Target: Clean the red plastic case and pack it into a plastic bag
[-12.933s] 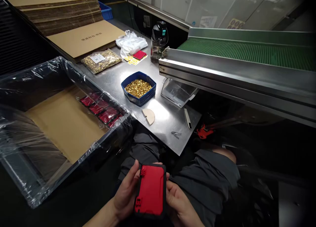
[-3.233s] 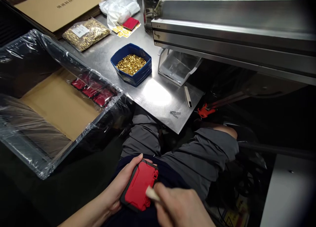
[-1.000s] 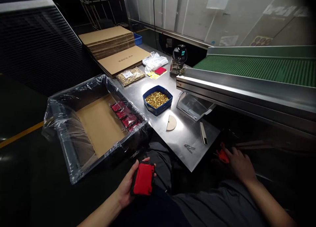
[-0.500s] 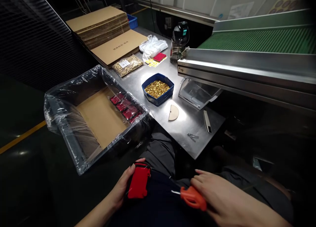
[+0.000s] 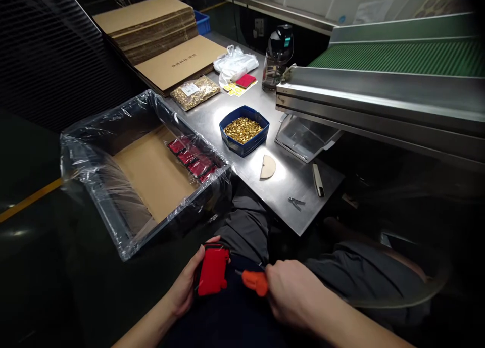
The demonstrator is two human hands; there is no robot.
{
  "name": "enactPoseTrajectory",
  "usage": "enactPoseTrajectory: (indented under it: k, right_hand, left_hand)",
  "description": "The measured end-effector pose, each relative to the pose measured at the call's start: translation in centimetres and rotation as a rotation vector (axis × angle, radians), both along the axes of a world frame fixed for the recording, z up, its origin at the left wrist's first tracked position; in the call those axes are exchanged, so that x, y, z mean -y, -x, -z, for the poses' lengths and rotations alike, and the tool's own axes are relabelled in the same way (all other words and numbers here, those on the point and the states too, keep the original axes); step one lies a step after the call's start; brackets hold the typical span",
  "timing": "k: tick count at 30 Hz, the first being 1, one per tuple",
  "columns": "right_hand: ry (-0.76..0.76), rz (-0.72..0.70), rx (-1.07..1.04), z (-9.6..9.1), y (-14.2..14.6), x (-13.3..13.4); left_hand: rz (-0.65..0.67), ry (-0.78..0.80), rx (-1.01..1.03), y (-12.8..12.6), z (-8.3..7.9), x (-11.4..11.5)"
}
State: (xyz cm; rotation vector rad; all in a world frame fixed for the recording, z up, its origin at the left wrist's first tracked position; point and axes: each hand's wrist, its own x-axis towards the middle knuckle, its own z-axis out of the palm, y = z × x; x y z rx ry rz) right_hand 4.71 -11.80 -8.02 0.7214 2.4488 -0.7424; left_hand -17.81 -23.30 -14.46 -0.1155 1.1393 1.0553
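Observation:
My left hand (image 5: pixel 186 286) grips a red and black case (image 5: pixel 212 271) over my lap. My right hand (image 5: pixel 295 297) is closed around an orange-handled tool (image 5: pixel 254 281), whose tip points at the case's right edge. Both hands sit low in the view, below the steel table (image 5: pixel 242 116). A blue tray of small gold parts (image 5: pixel 244 131) and a tan half-round piece (image 5: pixel 267 166) lie on the table beyond my knees.
A plastic-lined bin (image 5: pixel 141 162) with a cardboard floor and a row of red cases stands at left. Flat cardboard stacks (image 5: pixel 159 32), a bag of gold parts (image 5: pixel 194 91), a jar (image 5: pixel 277 58), a clear tray (image 5: pixel 306 138), a knife (image 5: pixel 317 179), tweezers (image 5: pixel 296 202) and a green conveyor (image 5: pixel 394 60) surround the table.
My right hand reached to the table's right side, took the orange-handled tool and brought it to the case. The half-round piece went back onto the table. The case stays in my left hand.

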Motion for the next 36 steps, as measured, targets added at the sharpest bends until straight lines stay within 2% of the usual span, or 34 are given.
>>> enactPoseTrajectory:
  k: [4,9,11,13,15,17,19,20,21,23,26,28,31,33,34,36]
  right_hand:
    - [0.000,-0.020,0.009,-0.2,0.1,0.0]
    - [0.076,-0.056,0.030,-1.8,-0.2,-1.3]
    - [0.029,-0.004,0.041,-2.6,-0.7,-1.9]
    - [0.054,0.051,0.029,-3.1,-1.0,-2.1]
    - [0.101,0.074,0.008,-3.5,-1.1,-1.8]
    - [0.055,0.092,0.004,-3.6,-1.1,-1.3]
    - [0.022,0.117,0.013,-3.8,-1.2,-1.0]
    - [0.054,0.121,0.024,-3.9,-1.4,-0.9]
    - [0.093,0.124,0.036,-4.1,-1.8,-1.0]
    - [0.118,0.150,0.049,-4.3,-2.8,-1.6]
    - [0.068,0.230,0.042,-4.6,-4.2,-3.1]
    - [0.089,0.208,0.037,-5.0,-4.2,-4.1]
    - [-0.010,0.133,0.060,-5.8,-2.8,-5.0]
    - [-0.012,0.075,0.045,-6.6,-1.7,-5.2]
    - [0.009,0.059,0.044,-6.9,-1.3,-5.1]
    - [0.023,0.065,0.054,-7.4,-1.0,-5.0]
  left_hand:
    - [0.013,0.015,0.013,0.2,0.0,0.0]
    - [0.041,-0.011,-0.078,-0.1,-0.8,-0.5]
    - [0.054,-0.034,-0.173,-0.2,-1.5,-1.3]
    - [0.045,0.018,-0.222,-0.2,-2.0,-2.1]
    - [0.038,0.103,-0.198,-0.3,-2.3,-2.7]
    - [0.044,0.157,-0.141,-0.4,-2.3,-2.8]
    - [0.063,0.176,-0.133,-0.5,-2.3,-2.7]
    - [0.091,0.158,-0.172,-0.4,-2.3,-2.6]
    - [0.145,0.114,-0.245,-0.3,-2.4,-2.6]
    - [0.341,-0.044,-0.496,0.3,-2.5,-2.7]
    - [0.747,-0.397,-1.007,1.2,-2.5,-3.3]
    - [1.011,-0.617,-1.289,1.4,-2.2,-3.9]
    - [1.300,-0.779,-1.496,1.5,-1.6,-4.8]
    - [1.301,-0.775,-1.466,1.5,-1.5,-5.2]
    - [1.233,-0.743,-1.386,1.5,-1.6,-5.4]
    - [0.966,-0.583,-1.106,1.2,-1.9,-5.6]
